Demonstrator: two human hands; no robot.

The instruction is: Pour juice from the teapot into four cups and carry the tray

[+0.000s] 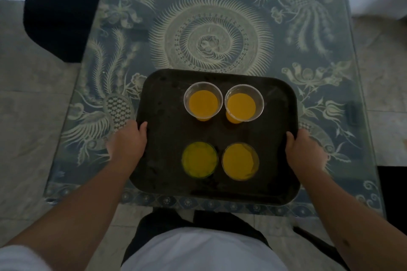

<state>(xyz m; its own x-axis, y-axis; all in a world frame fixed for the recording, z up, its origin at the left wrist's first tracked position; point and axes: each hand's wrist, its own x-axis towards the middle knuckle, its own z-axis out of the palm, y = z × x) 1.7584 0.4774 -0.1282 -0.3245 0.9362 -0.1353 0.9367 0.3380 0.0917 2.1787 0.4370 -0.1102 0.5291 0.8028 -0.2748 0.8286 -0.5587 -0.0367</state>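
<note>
A dark rectangular tray (167,130) is over the near part of a patterned glass table (209,35). Several cups of orange juice stand on it: two clear cups at the back (203,101) (243,104), a green-tinted cup (199,159) and an orange cup (240,161) at the front. My left hand (127,142) grips the tray's left rim with the thumb over the edge. My right hand (305,149) grips the right rim the same way. No teapot is in view.
A black seat (61,11) stands at the table's far left corner. A small dark object (352,114) lies near the table's right edge. Another dark shape (392,182) sits at the lower right. Pale tiled floor surrounds the table.
</note>
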